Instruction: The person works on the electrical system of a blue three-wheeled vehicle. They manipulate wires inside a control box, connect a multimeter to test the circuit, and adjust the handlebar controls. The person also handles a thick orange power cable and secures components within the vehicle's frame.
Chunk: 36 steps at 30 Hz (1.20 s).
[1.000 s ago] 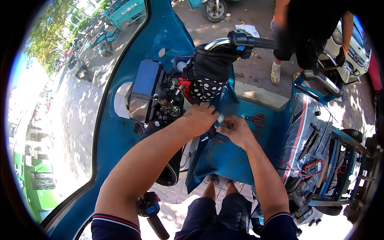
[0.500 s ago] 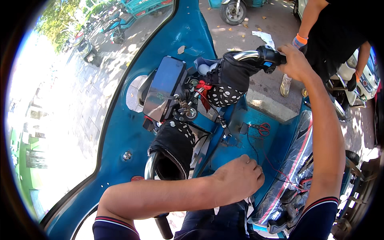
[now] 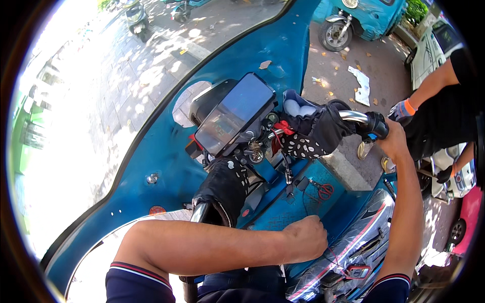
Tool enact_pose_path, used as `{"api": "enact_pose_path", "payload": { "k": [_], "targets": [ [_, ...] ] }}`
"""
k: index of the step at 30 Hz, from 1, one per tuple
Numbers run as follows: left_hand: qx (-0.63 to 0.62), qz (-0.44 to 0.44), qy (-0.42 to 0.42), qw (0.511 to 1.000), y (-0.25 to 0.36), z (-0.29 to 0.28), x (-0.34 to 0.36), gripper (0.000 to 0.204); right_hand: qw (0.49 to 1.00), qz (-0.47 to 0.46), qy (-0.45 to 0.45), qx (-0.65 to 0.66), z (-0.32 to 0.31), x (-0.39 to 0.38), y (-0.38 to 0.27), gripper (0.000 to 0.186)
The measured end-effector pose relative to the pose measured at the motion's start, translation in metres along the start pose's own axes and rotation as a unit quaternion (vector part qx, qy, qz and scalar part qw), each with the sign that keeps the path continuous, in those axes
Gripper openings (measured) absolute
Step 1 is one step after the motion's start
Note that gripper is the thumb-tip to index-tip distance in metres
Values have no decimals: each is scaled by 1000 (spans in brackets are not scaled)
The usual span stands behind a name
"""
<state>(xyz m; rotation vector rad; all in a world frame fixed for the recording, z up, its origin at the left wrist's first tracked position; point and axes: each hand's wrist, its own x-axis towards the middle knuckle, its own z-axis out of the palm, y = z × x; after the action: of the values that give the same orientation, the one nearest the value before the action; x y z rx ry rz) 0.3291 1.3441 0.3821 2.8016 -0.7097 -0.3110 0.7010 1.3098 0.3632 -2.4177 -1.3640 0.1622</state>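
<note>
The black right-hand grip and switch housing (image 3: 375, 127) on the curved chrome handlebar (image 3: 353, 116) was held by the right hand (image 3: 395, 141), with the fingers wrapped around its outer end. It was located at the right end of the handlebar, beyond the black cloth cover with white spots (image 3: 305, 145). The left hand (image 3: 307, 237) was held with its fingers curled in over the blue metal footwell floor (image 3: 273, 218); whether anything was gripped in it could not be told, as the palm was hidden. Beyond that hand, red-handled scissors (image 3: 323, 190) were seen on the floor, near small black connectors on wires (image 3: 289, 191). A red-edged handheld meter (image 3: 357, 272) was placed on the grey, plastic-wrapped seat with a red stripe (image 3: 339, 246). Near the right hand, a co-worker's grey glove with an orange cuff (image 3: 402, 109) was seen.
</note>
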Motion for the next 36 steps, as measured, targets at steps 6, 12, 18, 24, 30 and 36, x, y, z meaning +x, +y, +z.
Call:
{"api": "enact_pose_path", "payload": {
  "k": [6, 12, 18, 24, 30, 36],
  "targets": [
    [-2, -31, -20, 999, -5, 9, 3, 16, 1000, 7, 3, 30, 0, -4, -11, 41],
    [-26, -44, -9, 999, -7, 12, 5, 15, 999, -6, 38, 14, 4, -4, -7, 38],
    [-37, -46, -36, 998, -10, 6, 10, 15, 996, -30, 81, 12, 5, -7, -10, 37],
    [-35, -43, -41, 998, -10, 7, 5, 15, 994, -35, 107, 4, 12, -10, -13, 36],
    [-41, -73, -27, 996, -9, -1, 2, 17, 991, -47, 126, 20, 11, -14, -13, 35],
    [-32, -37, -2, 999, -22, -17, -4, 30, 994, -8, 55, -92, 13, 0, -2, 45]
  ]
}}
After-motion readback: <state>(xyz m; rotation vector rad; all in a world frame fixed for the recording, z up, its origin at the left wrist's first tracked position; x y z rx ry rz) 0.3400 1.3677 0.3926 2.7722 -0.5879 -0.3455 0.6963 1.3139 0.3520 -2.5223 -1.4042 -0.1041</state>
